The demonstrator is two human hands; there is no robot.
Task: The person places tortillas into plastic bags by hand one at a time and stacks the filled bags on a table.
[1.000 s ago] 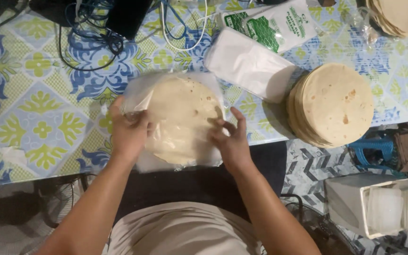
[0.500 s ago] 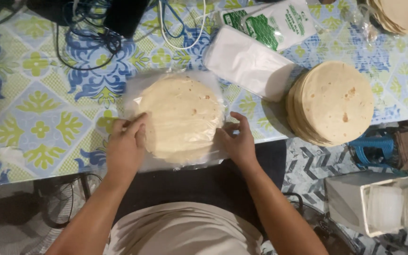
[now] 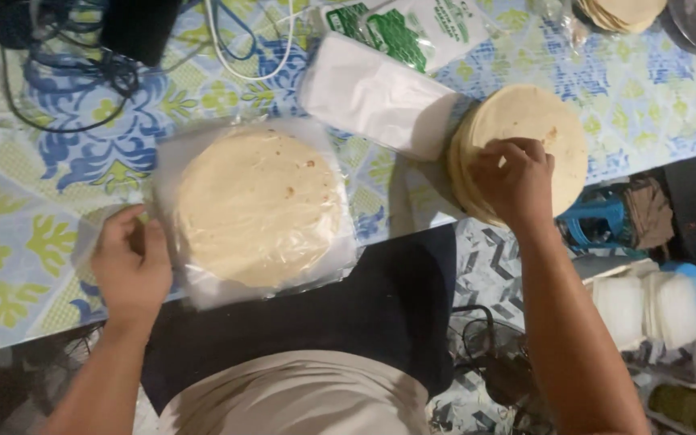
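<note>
A stack of round flatbreads inside a clear plastic bag (image 3: 258,206) lies on the patterned tablecloth in front of me. My left hand (image 3: 130,262) pinches the bag's open left edge. My right hand (image 3: 513,179) rests on a second, bare stack of flatbreads (image 3: 553,129) at the table's right edge, fingers curled over its near side. Between the two stacks lies a pile of white plastic bags (image 3: 372,97).
A printed green-and-white packet (image 3: 412,28) and dark cables (image 3: 58,72) lie at the back of the table (image 3: 10,209). Another flatbread pile (image 3: 626,12) sits at the far right. White containers (image 3: 646,306) and a blue stool (image 3: 598,221) stand on the floor to the right.
My right hand left the bagged stack and moved right onto the bare stack. My left hand slid from the bagged flatbreads to the bag's left edge.
</note>
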